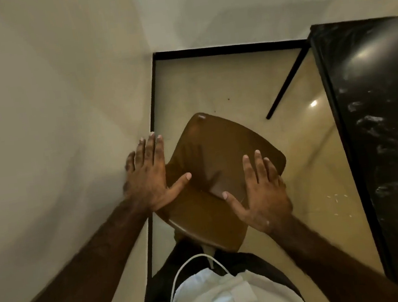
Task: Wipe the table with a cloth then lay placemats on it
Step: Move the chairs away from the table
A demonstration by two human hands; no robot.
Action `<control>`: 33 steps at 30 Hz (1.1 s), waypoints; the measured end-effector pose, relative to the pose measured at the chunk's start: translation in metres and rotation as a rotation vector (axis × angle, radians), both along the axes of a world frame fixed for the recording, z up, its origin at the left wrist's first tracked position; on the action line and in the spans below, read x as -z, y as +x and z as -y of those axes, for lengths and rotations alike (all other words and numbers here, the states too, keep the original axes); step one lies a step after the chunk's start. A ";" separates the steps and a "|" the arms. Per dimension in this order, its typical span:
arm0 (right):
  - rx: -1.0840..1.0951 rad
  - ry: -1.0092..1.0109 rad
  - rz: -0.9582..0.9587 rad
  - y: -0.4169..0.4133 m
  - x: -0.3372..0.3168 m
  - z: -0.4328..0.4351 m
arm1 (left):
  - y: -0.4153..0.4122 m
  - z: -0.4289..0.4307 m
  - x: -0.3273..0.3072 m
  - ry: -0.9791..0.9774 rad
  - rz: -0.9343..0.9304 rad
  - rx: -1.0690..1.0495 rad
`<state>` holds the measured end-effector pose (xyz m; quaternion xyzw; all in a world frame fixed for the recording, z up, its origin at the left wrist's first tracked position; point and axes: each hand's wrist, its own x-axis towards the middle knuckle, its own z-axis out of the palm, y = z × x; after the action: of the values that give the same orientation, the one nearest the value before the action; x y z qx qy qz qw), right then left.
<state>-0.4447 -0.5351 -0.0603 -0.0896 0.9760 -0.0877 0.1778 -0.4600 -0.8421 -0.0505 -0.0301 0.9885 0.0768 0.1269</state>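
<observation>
A black table [383, 108] with white smears on its glossy top runs down the right side of the view. My left hand [149, 174] is stretched out with straight, spread fingers above the left edge of a brown wooden chair [218, 153], close to the wall. My right hand [260, 191] is also flat and spread, over the chair's right side. Neither hand holds anything. No cloth or placemat is in sight.
A pale wall [51, 118] stands at the left, with a black skirting line [150, 111] at its foot. A black table leg [284, 82] slants across the beige tiled floor [234, 81]. My white shirt and a white cord fill the bottom.
</observation>
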 end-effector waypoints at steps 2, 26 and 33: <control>0.066 0.015 0.041 -0.004 0.007 0.003 | -0.021 0.005 0.011 0.003 0.023 0.049; 0.833 -0.133 0.738 0.039 0.117 0.061 | -0.100 0.076 0.135 0.608 0.990 -0.656; 1.129 -0.311 0.791 0.036 0.142 0.036 | -0.104 0.081 0.149 0.584 1.104 -0.672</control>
<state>-0.4090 -0.5707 -0.2020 0.4448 0.7116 -0.3308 0.4317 -0.5641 -0.9226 -0.1998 -0.3325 0.6560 0.3470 0.5819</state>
